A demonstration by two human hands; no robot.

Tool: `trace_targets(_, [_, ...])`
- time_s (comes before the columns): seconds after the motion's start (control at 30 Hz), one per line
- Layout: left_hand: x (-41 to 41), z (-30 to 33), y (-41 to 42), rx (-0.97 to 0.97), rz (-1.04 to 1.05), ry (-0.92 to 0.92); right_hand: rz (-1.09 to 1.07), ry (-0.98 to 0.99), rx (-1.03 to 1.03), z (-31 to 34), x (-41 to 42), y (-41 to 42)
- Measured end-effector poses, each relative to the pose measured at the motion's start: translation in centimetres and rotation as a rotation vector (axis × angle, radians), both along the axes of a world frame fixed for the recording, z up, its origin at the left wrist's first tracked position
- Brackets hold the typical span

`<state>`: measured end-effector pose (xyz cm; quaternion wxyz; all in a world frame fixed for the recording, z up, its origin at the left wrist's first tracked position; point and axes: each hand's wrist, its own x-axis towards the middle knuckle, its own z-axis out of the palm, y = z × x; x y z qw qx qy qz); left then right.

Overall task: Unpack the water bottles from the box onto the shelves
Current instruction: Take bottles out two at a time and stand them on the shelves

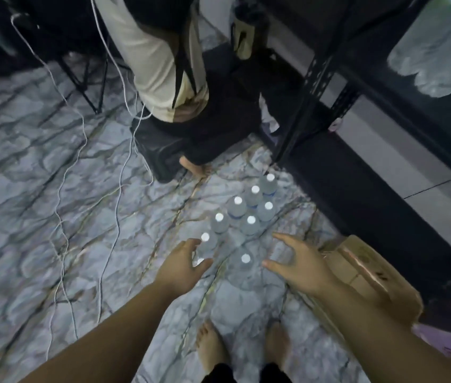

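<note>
Bottles (249, 217) stand unshelved at frame centre beside the box (367, 272); my left hand (182, 265) and right hand (298, 265) reach down, fingers spread, holding nothing.

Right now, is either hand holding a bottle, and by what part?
Neither holds one. The left hand curls open around the nearest bottle, fingers not closed on it. The right hand is spread open beside the lone bottle.
</note>
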<state>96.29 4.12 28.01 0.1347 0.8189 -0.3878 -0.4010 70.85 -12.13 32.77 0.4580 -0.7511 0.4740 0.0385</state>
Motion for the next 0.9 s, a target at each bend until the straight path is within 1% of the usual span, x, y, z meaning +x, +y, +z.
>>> trace_targets(0.1, [0.2, -5.9, 1.0, 0.049, 0.12, 0.011, 0.107, 0.051, 0.057, -6.6, 0.8, -0.1])
trace_targets(0.2, [0.3, -12.0, 1.7, 0.074, 0.171, 0.003, 0.155, 0.096, 0.077, -13.4, 1.5, -0.3])
trace_targets(0.43, [-0.3, -24.1, 3.3, 0.029, 0.178, 0.007, 0.175, 0.126, 0.101, -27.5, 2.3, -0.3])
trace_targets(0.6, [-1.6, -30.1, 4.3, -0.073, 0.245, 0.013, 0.185, 0.111, 0.132, -34.3, 1.8, -0.8])
trace_targets(0.77, [-2.1, -33.9, 3.8, -0.157, 0.353, 0.0, 0.099, -0.023, 0.16, -39.2, 2.4, 0.0])
trace_targets(0.9, [-3.3, -34.9, 2.1, -0.189, 0.464, -0.007, 0.002, -0.089, 0.034, -40.3, 3.0, 1.1])
